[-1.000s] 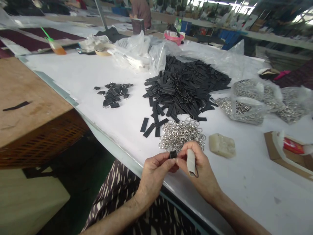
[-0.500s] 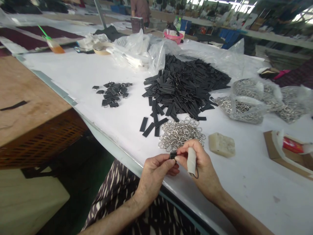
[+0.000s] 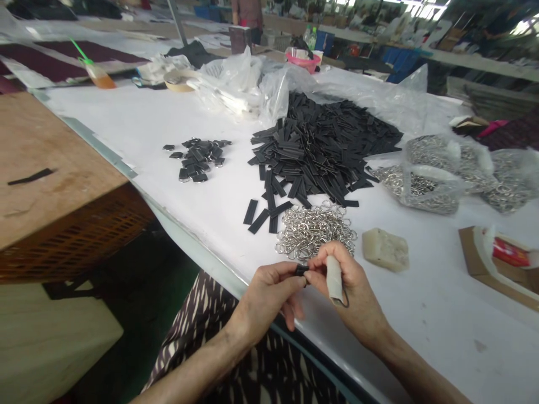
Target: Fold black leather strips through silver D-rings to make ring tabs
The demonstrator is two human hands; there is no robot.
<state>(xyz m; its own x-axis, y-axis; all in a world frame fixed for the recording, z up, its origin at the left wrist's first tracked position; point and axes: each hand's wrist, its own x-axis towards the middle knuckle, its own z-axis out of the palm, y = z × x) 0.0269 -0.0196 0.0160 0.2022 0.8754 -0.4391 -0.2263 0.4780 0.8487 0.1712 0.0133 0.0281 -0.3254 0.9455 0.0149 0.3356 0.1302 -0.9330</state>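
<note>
A white table point(image 3: 147, 118) fills most of the frame. A large pile of black strips point(image 3: 326, 143) lies right of the upper centre, with a heap of metal rings point(image 3: 314, 230) just below it. At the lower centre, the left hand point(image 3: 265, 303) pinches with thumb and forefinger, its other fingers loosely spread; the right hand point(image 3: 353, 297) is half curled, its thumb and fingertips brought close. Left of the upper centre is a group of folded black pieces point(image 3: 200, 159). Right of the rings stands a pale block point(image 3: 385, 249). A pale wrapped handle point(image 3: 334, 279) is kept in the right hand. The smallest thing, a small black piece point(image 3: 301, 270), is below the rings, pinched by the left hand and touched by the right fingertips. It seems light and flexible, not fragile; I judge the flat faces near its ends best for holding.
</note>
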